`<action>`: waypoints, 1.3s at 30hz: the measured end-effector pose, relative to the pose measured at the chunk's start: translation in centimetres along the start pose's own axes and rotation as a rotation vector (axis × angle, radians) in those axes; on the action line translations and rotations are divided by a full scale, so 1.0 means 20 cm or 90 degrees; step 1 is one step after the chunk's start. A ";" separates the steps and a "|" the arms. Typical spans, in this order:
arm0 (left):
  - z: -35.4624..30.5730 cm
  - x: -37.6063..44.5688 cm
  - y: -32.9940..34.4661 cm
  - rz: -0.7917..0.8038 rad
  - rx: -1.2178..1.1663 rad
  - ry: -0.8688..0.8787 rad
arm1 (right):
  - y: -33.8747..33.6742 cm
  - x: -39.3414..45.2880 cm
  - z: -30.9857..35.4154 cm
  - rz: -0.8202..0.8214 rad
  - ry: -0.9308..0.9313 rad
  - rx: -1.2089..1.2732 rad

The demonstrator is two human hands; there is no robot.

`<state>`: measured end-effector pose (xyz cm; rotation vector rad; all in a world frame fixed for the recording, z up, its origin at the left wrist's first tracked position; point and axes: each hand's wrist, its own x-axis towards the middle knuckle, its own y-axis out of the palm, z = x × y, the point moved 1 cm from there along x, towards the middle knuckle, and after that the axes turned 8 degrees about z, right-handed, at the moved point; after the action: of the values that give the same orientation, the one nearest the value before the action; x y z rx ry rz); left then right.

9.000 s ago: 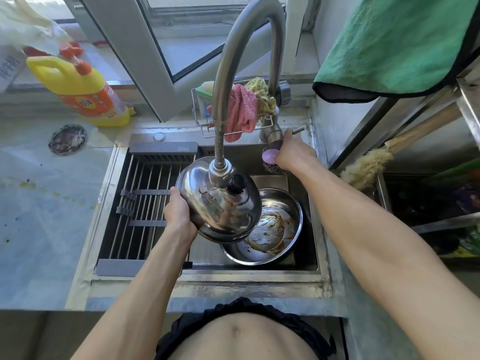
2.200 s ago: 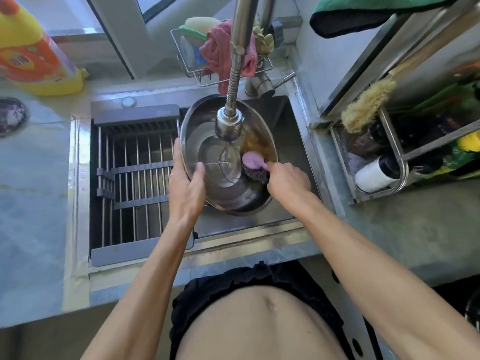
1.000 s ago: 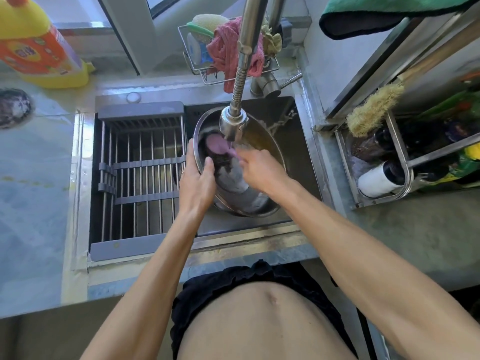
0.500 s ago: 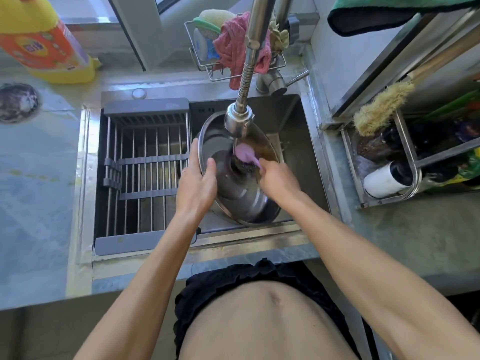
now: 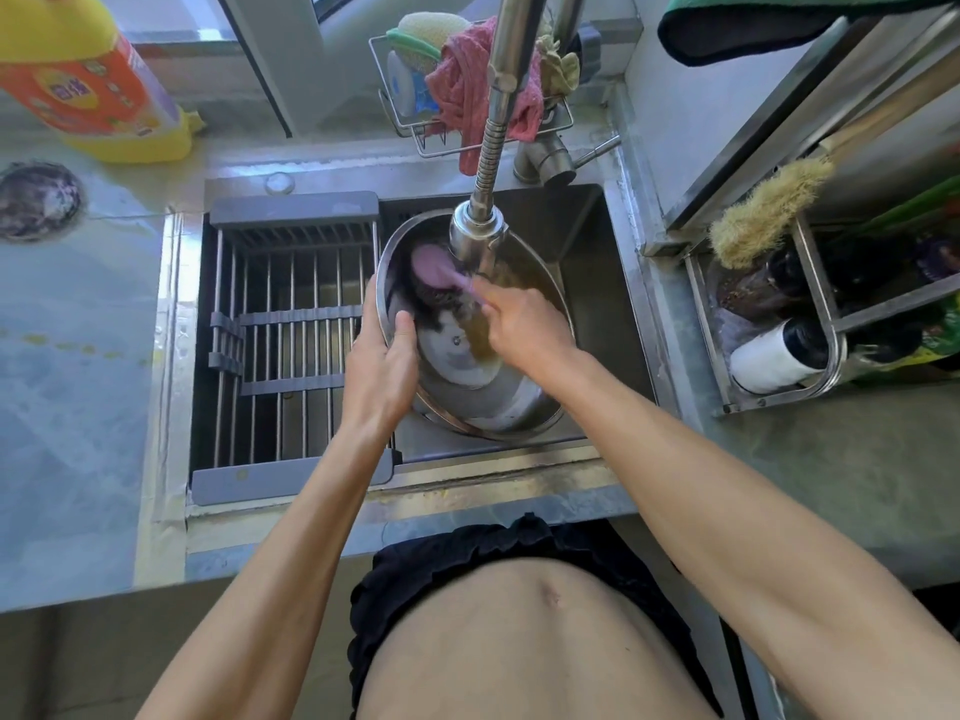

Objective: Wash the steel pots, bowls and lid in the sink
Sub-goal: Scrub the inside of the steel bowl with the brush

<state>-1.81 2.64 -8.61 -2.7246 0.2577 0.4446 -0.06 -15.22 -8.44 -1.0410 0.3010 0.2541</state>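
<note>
At frame centre, the left hand [image 5: 382, 376] grips the steel lid [image 5: 457, 366] by its rim while the right hand [image 5: 524, 330] holds a pink-handled scrubber [image 5: 436, 270] against its underside (brown residue remains). Judging by this, washing is mid-way; other pots cannot be seen.

**Surroundings of the sink**

Upper left: yellow detergent bottle [image 5: 88, 90] on the counter [image 5: 72, 387]. Upper centre: wire caddy [image 5: 415, 132] holding sponge [image 5: 426, 31] and pink cloth [image 5: 467, 90]. Upper right: green towel [image 5: 779, 18]. Right: brush [image 5: 769, 210] resting on a metal rack [image 5: 826, 324].
</note>
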 end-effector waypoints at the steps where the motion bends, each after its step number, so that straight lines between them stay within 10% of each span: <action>1: -0.01 -0.02 0.00 -0.011 -0.015 0.006 | -0.03 0.01 -0.01 -0.004 0.036 -0.039; 11: -0.05 0.07 0.01 -0.138 0.040 0.019 | -0.01 -0.11 -0.07 0.271 0.135 0.056; 18: -0.04 0.07 0.06 -0.106 0.012 0.034 | 0.02 -0.06 0.01 0.063 0.062 0.208; 26: -0.07 0.08 0.01 -0.141 -0.060 -0.018 | -0.03 -0.14 0.06 0.167 0.068 0.096; 34: -0.08 0.00 -0.03 -0.093 -0.044 0.073 | -0.14 -0.03 0.00 -0.010 0.103 -0.027; 39: -0.06 0.04 -0.10 -0.144 -0.037 0.062 | -0.14 -0.08 -0.02 0.168 0.184 -0.081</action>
<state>-0.23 3.92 -7.13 -2.7924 -0.0391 0.2611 -0.62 -16.96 -5.75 -1.1643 0.6924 0.3642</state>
